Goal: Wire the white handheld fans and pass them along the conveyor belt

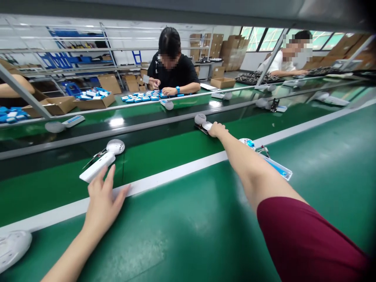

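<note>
My left hand [102, 192] has its fingers spread over the near edge of the green belt [152, 156]. Its fingertips are at the lower end of a white device [98, 166] with a round perforated head and loose wires. My right hand [217, 130] reaches far forward, fingers closed round the handle of another white device [200, 119], whose round head points away. Beside my right forearm, partly hidden by it, an opened device [277, 167] with a blue part inside its white shell lies on the near green surface.
A white shell [13, 248] lies at the lower left. More devices [55, 126] rest on the far lane. Across the line, a person in black [182, 74] handles blue-and-white pieces [141, 96] near cardboard boxes [95, 102]. A metal beam [176, 13] crosses overhead.
</note>
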A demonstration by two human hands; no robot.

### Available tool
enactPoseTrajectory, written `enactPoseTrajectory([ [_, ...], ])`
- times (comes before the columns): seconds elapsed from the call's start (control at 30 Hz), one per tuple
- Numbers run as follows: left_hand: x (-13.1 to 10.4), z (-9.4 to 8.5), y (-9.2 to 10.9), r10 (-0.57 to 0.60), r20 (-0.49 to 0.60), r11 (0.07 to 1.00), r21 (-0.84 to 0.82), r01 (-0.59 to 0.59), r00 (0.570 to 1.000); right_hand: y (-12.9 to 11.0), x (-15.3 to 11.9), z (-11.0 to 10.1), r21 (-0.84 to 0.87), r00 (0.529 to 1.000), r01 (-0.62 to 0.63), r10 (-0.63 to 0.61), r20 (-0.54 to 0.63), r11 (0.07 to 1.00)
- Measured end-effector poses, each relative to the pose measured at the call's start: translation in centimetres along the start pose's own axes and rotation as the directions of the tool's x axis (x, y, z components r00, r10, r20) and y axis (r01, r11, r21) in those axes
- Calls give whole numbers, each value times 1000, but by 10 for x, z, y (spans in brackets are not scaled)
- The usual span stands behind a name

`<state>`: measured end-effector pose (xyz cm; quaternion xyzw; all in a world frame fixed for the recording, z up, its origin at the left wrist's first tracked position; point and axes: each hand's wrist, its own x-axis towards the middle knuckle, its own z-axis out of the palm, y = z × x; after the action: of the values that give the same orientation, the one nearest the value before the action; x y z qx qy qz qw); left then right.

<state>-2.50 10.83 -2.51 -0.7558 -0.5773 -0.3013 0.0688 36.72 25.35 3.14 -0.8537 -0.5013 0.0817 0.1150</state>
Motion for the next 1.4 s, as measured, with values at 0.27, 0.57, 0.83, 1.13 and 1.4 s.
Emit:
enactPoseTrajectory([
  [0.27, -3, -12, 63, -218, 337, 705, -595, 387, 916, -35, -132, 18, 587, 867, 139, -384, 317, 798],
  [0.57, -24, -27, 92, -34, 272, 847, -503, 172, 962, -13, -258, 25, 731, 560, 268, -719, 411, 627],
  [0.83, -26, -28, 90, 258, 140, 938, -274, -213, 956, -15, -256, 17, 425, 569, 695, -805, 167, 579],
  [1.13, -17, -30, 64, 526, 151, 849, -152, -506, 837, -17, -245, 23, 520, 484, 731, -873, 61, 442],
  [1.4, -11, -43, 68, 574, 131, 817, -25, -576, 809, -21, -245, 28, 477, 450, 791, -893, -28, 384],
])
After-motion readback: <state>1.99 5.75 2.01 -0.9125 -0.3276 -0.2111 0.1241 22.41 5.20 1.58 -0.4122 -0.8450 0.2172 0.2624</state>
